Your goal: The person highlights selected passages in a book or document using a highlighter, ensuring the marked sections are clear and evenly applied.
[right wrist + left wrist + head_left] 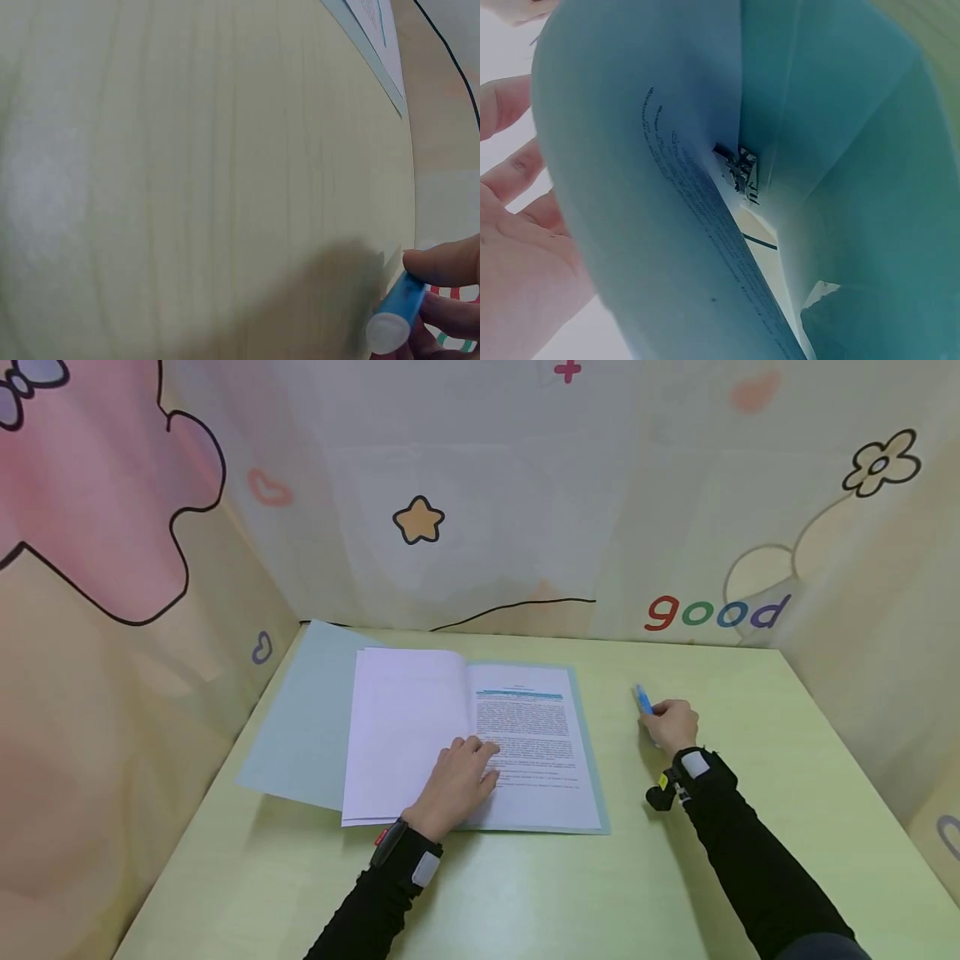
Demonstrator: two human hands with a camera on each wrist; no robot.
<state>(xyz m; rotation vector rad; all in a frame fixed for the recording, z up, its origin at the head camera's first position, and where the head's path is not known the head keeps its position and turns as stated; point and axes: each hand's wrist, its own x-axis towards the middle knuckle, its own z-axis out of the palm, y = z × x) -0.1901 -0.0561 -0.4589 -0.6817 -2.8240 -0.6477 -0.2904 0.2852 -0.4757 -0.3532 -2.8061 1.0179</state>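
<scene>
A light blue folder (307,727) lies spread on the table with white printed pages inside. My left hand (453,781) rests on the pages beside the fold, fingers spread over the lower left of the printed sheet (536,802). A blue line marks the text near the top of that sheet. In the left wrist view the turned pages (622,225) bulge up beside the left hand, and a metal clip (739,172) shows inside the folder. To the right of the folder, my right hand (671,724) pinches a blue highlighter (401,307) between thumb and fingers, its whitish end showing.
The pale yellow-green table (562,893) runs back to a printed curtain (510,527), which also hangs along both sides. The folder's left cover is raised a little and casts a shadow on the table. Each wrist wears a black strap with a device.
</scene>
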